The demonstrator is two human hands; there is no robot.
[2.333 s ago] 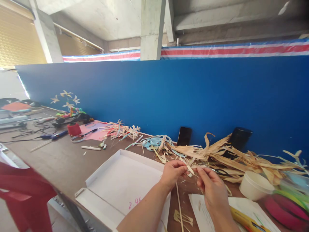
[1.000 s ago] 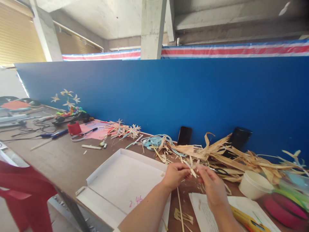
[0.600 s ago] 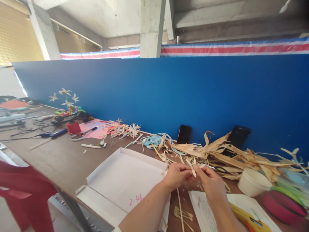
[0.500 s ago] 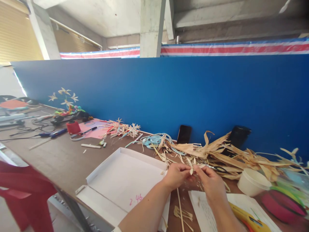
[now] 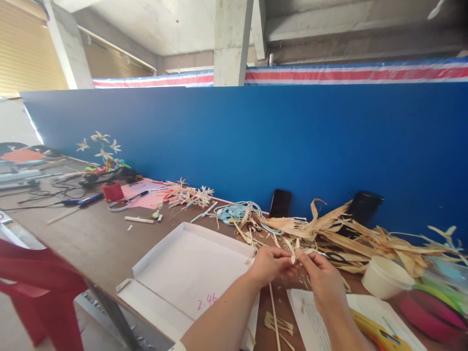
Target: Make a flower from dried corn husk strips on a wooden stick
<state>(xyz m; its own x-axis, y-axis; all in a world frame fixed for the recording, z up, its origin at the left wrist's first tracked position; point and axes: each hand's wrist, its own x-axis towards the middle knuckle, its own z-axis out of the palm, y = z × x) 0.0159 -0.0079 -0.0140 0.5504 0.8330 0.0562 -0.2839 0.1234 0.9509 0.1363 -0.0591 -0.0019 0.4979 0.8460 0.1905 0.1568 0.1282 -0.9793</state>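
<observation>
My left hand (image 5: 270, 264) and my right hand (image 5: 321, 278) meet over the brown table (image 5: 91, 239), both pinched on a small bunch of pale husk strips (image 5: 294, 249) whose tips fan upward between the fingertips. A thin stick (image 5: 273, 312) hangs down from the bunch toward the table edge. Just behind the hands lies a heap of dried corn husks (image 5: 351, 236) with scissors (image 5: 331, 254) on it.
A shallow white cardboard box lid (image 5: 186, 273) lies left of the hands. On the right sit a white cup (image 5: 383, 278), white paper (image 5: 329, 317), a yellow cutter (image 5: 373, 331) and coloured tape rolls (image 5: 435, 307). Two phones (image 5: 280, 203) lean on the blue partition (image 5: 256, 141). A red chair (image 5: 36, 287) stands lower left.
The hands have stayed together on the husk bunch, with small finger shifts. The view has drifted slightly.
</observation>
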